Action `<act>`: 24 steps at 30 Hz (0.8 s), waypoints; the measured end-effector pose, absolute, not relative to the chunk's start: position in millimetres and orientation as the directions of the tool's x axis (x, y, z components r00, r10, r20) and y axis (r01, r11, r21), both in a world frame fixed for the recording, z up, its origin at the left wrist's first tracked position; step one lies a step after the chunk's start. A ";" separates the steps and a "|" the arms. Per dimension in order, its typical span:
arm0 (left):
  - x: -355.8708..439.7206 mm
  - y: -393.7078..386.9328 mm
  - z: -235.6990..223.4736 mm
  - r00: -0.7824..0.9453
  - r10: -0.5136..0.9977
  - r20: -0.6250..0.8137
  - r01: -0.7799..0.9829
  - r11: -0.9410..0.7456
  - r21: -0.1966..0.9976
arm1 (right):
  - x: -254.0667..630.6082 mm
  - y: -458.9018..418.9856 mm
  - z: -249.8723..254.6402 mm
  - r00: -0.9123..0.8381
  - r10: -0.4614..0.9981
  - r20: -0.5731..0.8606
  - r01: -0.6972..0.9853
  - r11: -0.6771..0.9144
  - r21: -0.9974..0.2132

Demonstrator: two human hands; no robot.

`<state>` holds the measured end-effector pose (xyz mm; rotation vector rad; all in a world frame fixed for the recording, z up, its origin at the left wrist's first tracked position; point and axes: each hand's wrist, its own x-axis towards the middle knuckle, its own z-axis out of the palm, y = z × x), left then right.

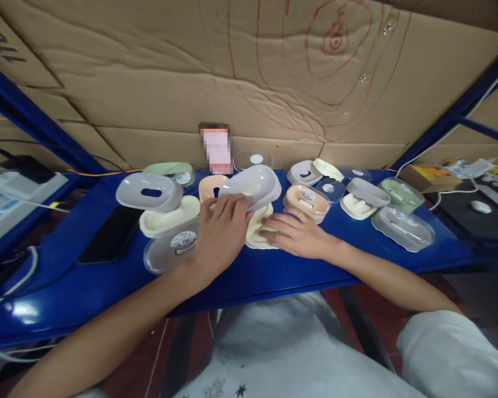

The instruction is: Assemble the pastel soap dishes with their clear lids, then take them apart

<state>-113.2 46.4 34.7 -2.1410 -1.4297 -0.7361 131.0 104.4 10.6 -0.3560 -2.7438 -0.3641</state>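
Note:
My left hand (224, 228) has its fingers closed over the near edge of a tilted, glossy grey soap dish (257, 185). Just below that dish is a cream soap-dish piece (257, 235). My right hand (301, 235) reaches in from the right, its fingers stretched out over the cream piece and touching it; the thumb stands apart. Behind my left hand, a peach dish (211, 188) is partly hidden. Right of the grey dish lies a peach dish with a clear lid (307, 203). Beside my left wrist is a grey dish under a clear lid (161, 251).
More dishes lie at left, including a grey one with a slot (149, 190) and a cream one (172, 216). Several others, such as a lidded grey one (402, 228), spread right. A phone with a lit screen (216, 149) leans on the cardboard (149, 83). A black phone-like slab (108, 235) lies left.

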 end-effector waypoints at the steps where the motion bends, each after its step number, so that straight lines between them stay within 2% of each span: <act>1: -112.4 44.9 36.1 0.320 0.682 0.658 0.932 -0.351 -0.089 | 129.7 100.7 8.6 -0.926 0.209 0.313 0.274 0.945 0.179; 3: -109.8 40.8 38.4 0.334 0.680 0.653 0.928 -0.357 -0.103 | 128.2 97.7 6.3 -0.921 0.289 0.261 0.333 0.932 0.143; 5: -105.9 35.5 39.2 0.364 0.673 0.644 0.914 -0.390 -0.109 | 128.3 101.1 5.5 -0.886 0.376 0.272 0.421 0.897 0.133; 10: -96.0 22.9 34.1 0.468 0.607 0.643 0.832 -0.548 -0.089 | 136.8 117.5 8.9 -0.842 0.454 0.291 0.501 0.858 0.112; 12: -93.9 21.0 30.1 0.491 0.602 0.630 0.813 -0.575 -0.084 | 143.7 117.7 15.8 -0.861 0.447 0.243 0.462 0.887 0.006; 16: -92.0 22.8 21.3 0.503 0.631 0.591 0.808 -0.585 -0.064 | 164.0 105.8 43.0 -0.915 0.380 0.139 0.315 0.885 -0.344; 19: -89.4 22.5 16.8 0.522 0.643 0.560 0.795 -0.605 -0.047 | 179.2 97.2 63.9 -0.916 0.367 0.159 0.237 0.819 -0.523; 21: -86.9 20.5 15.4 0.558 0.642 0.526 0.778 -0.625 -0.063 | 184.3 94.8 70.4 -0.879 0.384 0.283 0.191 0.827 -0.529; 23: -85.1 18.6 14.5 0.609 0.637 0.471 0.755 -0.648 -0.100 | 183.4 94.4 68.9 -0.829 0.401 0.391 0.211 0.871 -0.444; 24: -85.0 18.3 14.0 0.633 0.636 0.442 0.744 -0.658 -0.120 | 181.0 94.7 65.6 -0.824 0.401 0.401 0.243 0.889 -0.389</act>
